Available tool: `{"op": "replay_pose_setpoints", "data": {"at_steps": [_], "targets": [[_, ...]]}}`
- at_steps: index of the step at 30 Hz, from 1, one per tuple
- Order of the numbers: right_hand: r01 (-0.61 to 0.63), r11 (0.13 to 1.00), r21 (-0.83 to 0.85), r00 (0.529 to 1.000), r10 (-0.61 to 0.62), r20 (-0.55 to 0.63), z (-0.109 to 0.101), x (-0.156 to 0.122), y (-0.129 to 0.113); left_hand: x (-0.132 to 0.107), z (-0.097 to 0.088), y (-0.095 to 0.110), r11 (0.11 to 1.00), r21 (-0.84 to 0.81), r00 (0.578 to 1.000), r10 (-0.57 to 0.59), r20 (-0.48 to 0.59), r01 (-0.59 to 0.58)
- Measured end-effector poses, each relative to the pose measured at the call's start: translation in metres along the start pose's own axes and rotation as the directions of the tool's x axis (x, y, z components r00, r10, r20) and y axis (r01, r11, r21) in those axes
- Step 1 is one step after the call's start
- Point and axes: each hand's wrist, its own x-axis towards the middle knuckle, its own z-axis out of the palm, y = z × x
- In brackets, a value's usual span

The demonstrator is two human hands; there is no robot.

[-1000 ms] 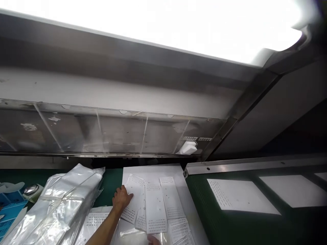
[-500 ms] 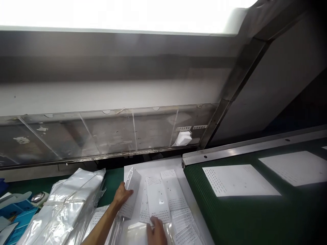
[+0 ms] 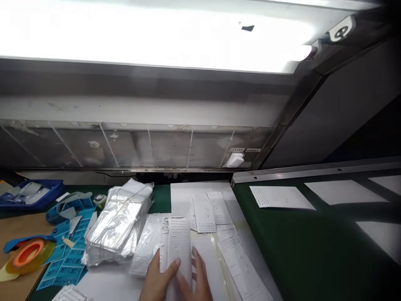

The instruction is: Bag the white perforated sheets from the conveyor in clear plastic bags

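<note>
Both hands are low in the middle of the head view, holding one white perforated plate [image 3: 177, 244] that stands on end in front of me. My left hand [image 3: 158, 280] grips its lower left edge with the thumb across the face. My right hand [image 3: 196, 278] holds the lower right side, fingers partly behind it. Beyond them, several more white perforated plates [image 3: 205, 211] lie flat on a white sheet [image 3: 181, 192]. A stack of clear plastic bags [image 3: 120, 219] lies just left of the hands.
A green conveyor belt [image 3: 313, 246] on the right carries white perforated sheets [image 3: 280, 196]. At left are blue labels [image 3: 65, 255], an orange tape roll [image 3: 28, 253] and a blue tray [image 3: 29, 194]. A clear-fronted shelf [image 3: 140, 146] runs along the back.
My left hand lifted a plate from the far pile and drew it toward me. My right hand joined it on the plate. The camera swung left and down, showing the labels and tape.
</note>
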Motion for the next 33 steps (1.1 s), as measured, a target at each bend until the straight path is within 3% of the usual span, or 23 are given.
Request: {"op": "replay_pose_setpoints", "data": {"at_steps": [3,6,9,11,13,14,15,16,18,20,21,23,25,27,28,29,30,31,32,33], "targets": [[-0.116,0.987,0.109,0.98,0.096,0.173,-0.002,-0.039,-0.003,-0.028,-0.005,-0.022,1.0,-0.01,0.998,-0.017,0.054,0.017],[-0.275,0.912,0.303,0.93,0.172,0.326,-0.008,-0.058,-0.012,-0.045,-0.015,-0.035,0.996,-0.078,0.997,-0.043,0.057,0.048],[-0.334,0.813,0.477,0.895,0.116,0.43,-0.028,-0.066,-0.027,-0.054,-0.038,-0.035,0.957,-0.205,0.976,-0.215,-0.016,0.207],[-0.347,0.829,0.439,0.885,0.134,0.446,-0.048,-0.067,-0.043,-0.058,-0.058,-0.025,0.911,-0.302,0.949,-0.31,-0.052,0.281],[-0.213,0.937,0.277,0.913,0.09,0.398,-0.069,-0.067,-0.064,-0.064,-0.076,-0.009,0.857,-0.408,0.943,-0.331,0.027,0.313],[-0.063,0.984,0.167,0.923,-0.006,0.385,-0.077,-0.067,-0.076,-0.067,-0.082,-0.001,0.812,-0.459,0.932,-0.337,0.135,0.36],[0.134,0.989,0.058,0.899,-0.146,0.412,-0.084,-0.066,-0.088,-0.069,-0.087,0.008,0.756,-0.489,0.899,-0.336,0.281,0.435],[0.355,0.934,-0.023,0.823,-0.301,0.481,-0.087,-0.066,-0.099,-0.07,-0.091,0.015,0.697,-0.489,0.838,-0.32,0.441,0.524],[0.704,0.707,-0.058,0.552,-0.494,0.672,-0.086,-0.065,-0.119,-0.069,-0.095,0.025,0.642,-0.412,0.681,-0.242,0.691,0.646],[0.864,0.503,-0.004,0.299,-0.508,0.808,-0.076,-0.066,-0.13,-0.065,-0.099,0.025,0.711,-0.318,0.576,-0.148,0.804,0.627],[0.9,0.436,0.014,0.224,-0.491,0.842,-0.068,-0.066,-0.133,-0.061,-0.102,0.022,0.764,-0.271,0.543,-0.122,0.831,0.586],[0.939,0.341,0.034,0.135,-0.458,0.879,-0.054,-0.066,-0.135,-0.056,-0.109,0.015,0.865,-0.169,0.517,-0.116,0.848,0.472],[0.959,0.277,0.054,0.073,-0.43,0.9,-0.045,-0.065,-0.136,-0.055,-0.116,0.01,0.94,-0.071,0.522,-0.121,0.844,0.333],[0.97,0.231,0.071,0.027,-0.397,0.917,-0.043,-0.062,-0.14,-0.057,-0.121,0.007,0.969,-0.035,0.486,-0.092,0.869,0.245],[0.974,0.215,0.069,0.018,-0.377,0.926,-0.045,-0.061,-0.143,-0.058,-0.122,0.005,0.968,-0.05,0.451,-0.068,0.89,0.244],[0.976,0.214,0.043,0.038,-0.361,0.932,-0.049,-0.06,-0.144,-0.059,-0.122,0.003,0.957,-0.085,0.426,-0.043,0.904,0.277],[0.972,0.235,-0.001,0.086,-0.353,0.932,-0.054,-0.06,-0.144,-0.059,-0.121,-0.002,0.936,-0.136,0.437,-0.02,0.899,0.324],[0.956,0.285,-0.067,0.17,-0.354,0.92,-0.058,-0.062,-0.141,-0.059,-0.121,-0.008,0.917,-0.193,0.5,-0.008,0.866,0.348],[0.915,0.373,-0.151,0.292,-0.356,0.888,-0.062,-0.064,-0.135,-0.058,-0.12,-0.016,0.912,-0.245,0.604,-0.004,0.797,0.33],[0.828,0.506,-0.241,0.454,-0.354,0.817,-0.063,-0.068,-0.126,-0.056,-0.118,-0.026,0.916,-0.285,0.719,-0.006,0.695,0.283]]}}
